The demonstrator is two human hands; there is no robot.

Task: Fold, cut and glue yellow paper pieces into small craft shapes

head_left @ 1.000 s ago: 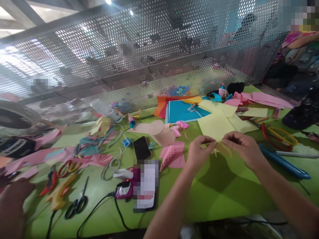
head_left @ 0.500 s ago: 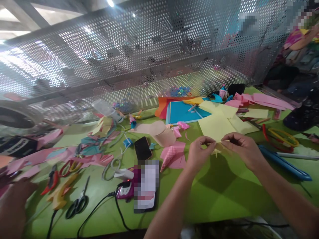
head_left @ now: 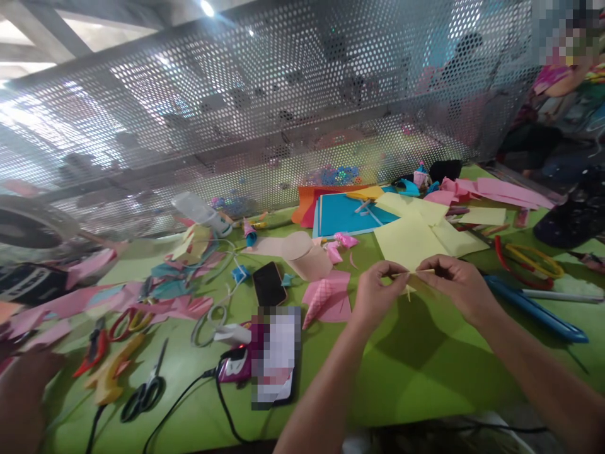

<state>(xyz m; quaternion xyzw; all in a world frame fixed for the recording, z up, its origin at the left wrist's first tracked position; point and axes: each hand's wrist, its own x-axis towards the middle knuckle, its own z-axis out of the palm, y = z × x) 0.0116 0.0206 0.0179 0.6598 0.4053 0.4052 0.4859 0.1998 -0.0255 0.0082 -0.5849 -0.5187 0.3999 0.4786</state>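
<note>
Table (head_left: 416, 372) under my hands is bright green and covered with craft things. My left hand (head_left: 375, 293) and my right hand (head_left: 456, 284) meet just above it, and both pinch with narrow fingers a small folded piece of yellow paper (head_left: 413, 277); the thumb and first fingers of each hand are closed on its edges. The paper hangs between the two hands, a little above the table, just in front of some flat yellow sheets (head_left: 416, 236).

To the left of my left hand lies a pink paper cone (head_left: 319, 299) on a pink sheet. Near it are a dark phone (head_left: 268, 284) and a beige paper roll (head_left: 305, 252). Further left I see black scissors (head_left: 144, 391), red scissors (head_left: 94, 343) and many pink paper scraps (head_left: 70, 299). A blue sheet (head_left: 347, 213) lies at the far side. To the right of my right hand are a long blue tool (head_left: 539, 309) and a yellow and red ring (head_left: 529, 260), which I cannot identify.

Behind the table stands a metal wall with many small holes (head_left: 265, 107). Through it the room is blurred, with bright ceiling lamps. Another person (head_left: 562, 69) sits at the far right.
</note>
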